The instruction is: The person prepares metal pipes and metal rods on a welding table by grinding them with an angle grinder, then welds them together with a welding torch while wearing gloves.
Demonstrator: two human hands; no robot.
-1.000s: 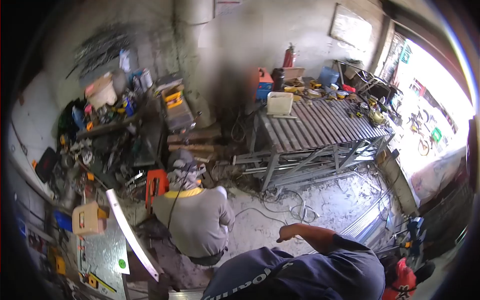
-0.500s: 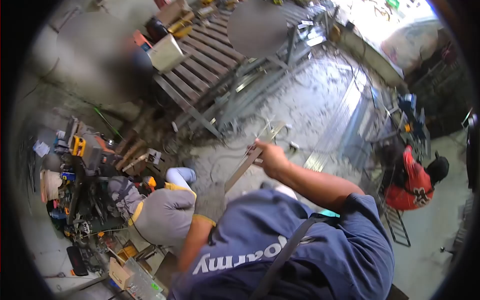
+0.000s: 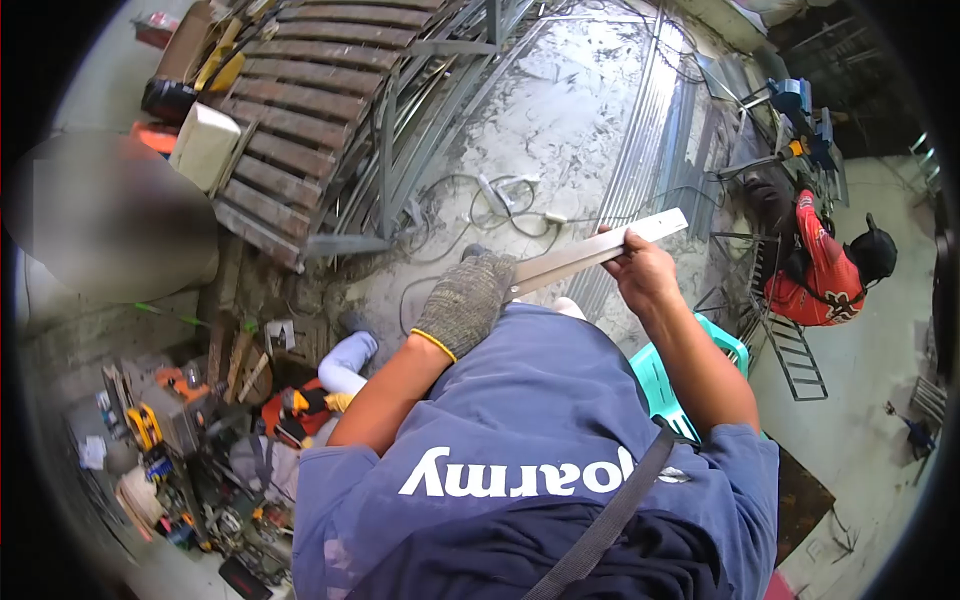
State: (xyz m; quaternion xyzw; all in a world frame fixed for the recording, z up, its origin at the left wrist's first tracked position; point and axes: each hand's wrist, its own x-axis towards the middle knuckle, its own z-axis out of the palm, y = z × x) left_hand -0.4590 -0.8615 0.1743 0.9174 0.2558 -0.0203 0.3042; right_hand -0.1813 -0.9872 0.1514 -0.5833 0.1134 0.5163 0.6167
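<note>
A long, pale metal strip (image 3: 655, 227) crosses in front of my chest, slanting up to the right. My left hand (image 3: 472, 290), in a grey knitted glove with a yellow cuff, is wrapped round its left end and hides that end. My bare right hand (image 3: 643, 268) grips it nearer the right end, thumb on top and fingers beneath. A small hole shows near the strip's right tip. Beyond the strip, a white extension cord (image 3: 500, 195) lies on the dusty floor.
A slatted bench (image 3: 305, 100) stands ahead left, metal lengths beneath it. Long metal profiles (image 3: 640, 120) lie on the floor. A turquoise plastic stool (image 3: 655, 385) is by my right arm. A person in red (image 3: 820, 270) sits at right. Tools (image 3: 170, 425) crowd the lower left.
My gloved left hand is now on the strip, where earlier only my right hand showed on it. The strip lies flatter and further right. The view has turned, and the bench appears further left.
</note>
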